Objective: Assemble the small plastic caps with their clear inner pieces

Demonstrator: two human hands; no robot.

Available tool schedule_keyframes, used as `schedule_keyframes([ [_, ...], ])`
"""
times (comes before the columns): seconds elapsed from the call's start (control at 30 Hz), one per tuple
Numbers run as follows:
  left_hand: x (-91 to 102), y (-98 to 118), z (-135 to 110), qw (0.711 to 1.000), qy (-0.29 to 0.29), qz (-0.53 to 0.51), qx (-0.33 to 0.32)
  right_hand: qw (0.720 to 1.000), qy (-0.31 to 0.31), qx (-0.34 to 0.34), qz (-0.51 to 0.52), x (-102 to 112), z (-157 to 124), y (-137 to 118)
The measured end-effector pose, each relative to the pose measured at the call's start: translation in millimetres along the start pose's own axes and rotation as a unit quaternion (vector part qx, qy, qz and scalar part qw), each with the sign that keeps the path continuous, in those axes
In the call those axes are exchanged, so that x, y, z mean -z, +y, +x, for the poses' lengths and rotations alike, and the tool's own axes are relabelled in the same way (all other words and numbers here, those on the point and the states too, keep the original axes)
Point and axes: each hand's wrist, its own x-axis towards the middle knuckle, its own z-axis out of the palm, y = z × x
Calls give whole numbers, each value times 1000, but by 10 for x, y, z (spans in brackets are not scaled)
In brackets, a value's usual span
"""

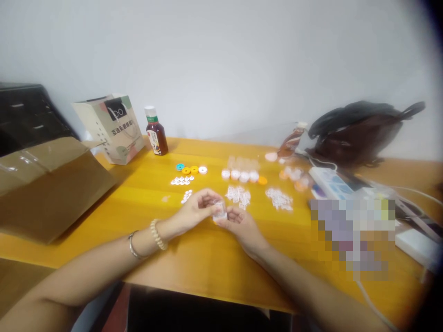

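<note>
Both hands meet over the middle of the table around a small clear plastic container (219, 210), with a hint of orange at its lower end; its exact kind is blurred. My left hand (202, 205) is closed on its upper part. Fingers of my right hand (242, 226) pinch the lower end. Just beyond the hands lies a pile of small clear-white plastic pieces (238, 196), with a similar pile (278, 199) further right. Small white discs (182, 180) sit in rows to the left. Behind them are a blue round cap (180, 167), yellow caps (190, 170) and a white cap (203, 170).
Clear cylinders with white ends (240, 170) stand in a row at the back. A cardboard box (51, 193), paper bag (121, 131) and dark drink bottle (157, 133) occupy the left. On the right are another bottle (291, 142), a black bag (356, 133), a power strip (332, 182) and cables.
</note>
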Motion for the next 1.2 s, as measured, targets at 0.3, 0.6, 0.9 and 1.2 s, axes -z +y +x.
schedule_keyframes([
  [0.3,115,137,12,997,-69,25,2,993,-77,-41,73,39,-56,-109],
  [0.6,-10,53,-35,991,59,88,-87,997,-58,8,46,11,-70,-85],
  [0.9,125,104,11,996,-84,-38,-9,993,-90,-23,74,-9,-87,-108],
  [1.2,-70,11,-10,993,71,-9,-89,997,-56,17,48,-38,-69,-97],
])
